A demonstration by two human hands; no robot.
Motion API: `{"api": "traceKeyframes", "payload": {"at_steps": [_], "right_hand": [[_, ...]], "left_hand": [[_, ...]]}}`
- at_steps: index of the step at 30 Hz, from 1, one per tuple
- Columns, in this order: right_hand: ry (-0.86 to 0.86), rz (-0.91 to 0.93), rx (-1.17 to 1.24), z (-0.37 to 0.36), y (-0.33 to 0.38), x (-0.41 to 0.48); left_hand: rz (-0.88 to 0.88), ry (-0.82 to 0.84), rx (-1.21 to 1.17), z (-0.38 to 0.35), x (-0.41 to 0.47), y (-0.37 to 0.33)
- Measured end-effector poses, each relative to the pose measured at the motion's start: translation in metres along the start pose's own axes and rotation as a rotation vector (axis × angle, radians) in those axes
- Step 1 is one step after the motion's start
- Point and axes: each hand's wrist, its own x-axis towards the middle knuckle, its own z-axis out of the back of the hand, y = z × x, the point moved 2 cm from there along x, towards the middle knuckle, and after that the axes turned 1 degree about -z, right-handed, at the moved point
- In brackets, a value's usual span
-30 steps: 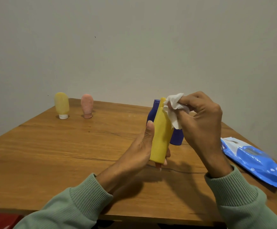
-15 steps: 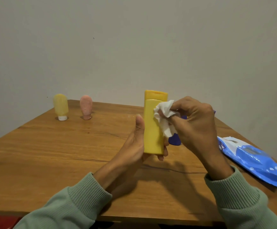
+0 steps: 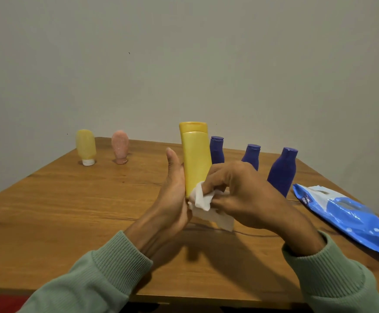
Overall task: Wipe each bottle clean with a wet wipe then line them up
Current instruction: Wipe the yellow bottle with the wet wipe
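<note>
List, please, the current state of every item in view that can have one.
yellow bottle: upright, cap shut, held by the left hand.
wet wipe: crumpled, pinched by the right hand against the bottle's lower end.
blue bottles: upright on the table, caps shut.
yellow tube: standing on its white cap.
pink tube: standing on its cap.
wipes pack: lying flat on the table.
</note>
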Motion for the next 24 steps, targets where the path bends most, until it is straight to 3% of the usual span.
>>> {"api": "traceKeyframes", "payload": {"at_steps": [4, 17, 24], "right_hand": [[-0.064, -0.016, 0.069, 0.015, -0.007, -0.002], [-0.213, -0.002, 0.148, 0.018, -0.011, -0.001], [-0.2, 0.024, 0.154, 0.013, -0.007, -0.001]], "left_hand": [[0.001, -0.038, -0.049, 0.001, 0.001, -0.002], [-0.055, -0.011, 0.125, 0.0, 0.001, -0.001], [-0.103, 0.038, 0.193, 0.002, 0.0, -0.004]]}}
